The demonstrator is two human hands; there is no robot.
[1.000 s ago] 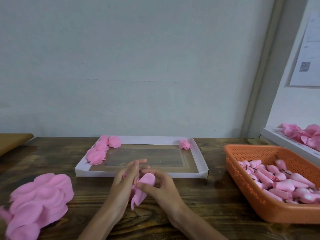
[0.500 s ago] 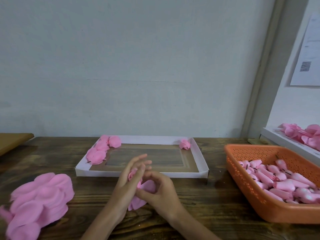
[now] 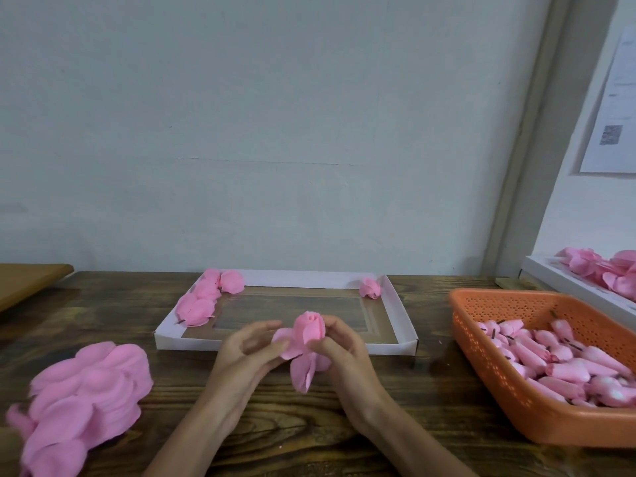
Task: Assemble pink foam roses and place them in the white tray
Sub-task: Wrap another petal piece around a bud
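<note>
Grip: our left hand (image 3: 246, 351) and right hand (image 3: 346, 352) both pinch the rose (image 3: 308, 329).
Rose: between our grips, just short of the tray (image 3: 186, 342).
Risk: we judge the petal (image 3: 303, 373) hanging below may unwrap if either pinch eases.

The left hand (image 3: 246, 356) and right hand (image 3: 346, 356) are bare, like both forearms (image 3: 406, 438).

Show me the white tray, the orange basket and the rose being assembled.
white tray (image 3: 192, 341): head view, on its near wall.
orange basket (image 3: 585, 430): head view, on its near wall.
rose (image 3: 309, 328): head view, on the upper bud.
</note>
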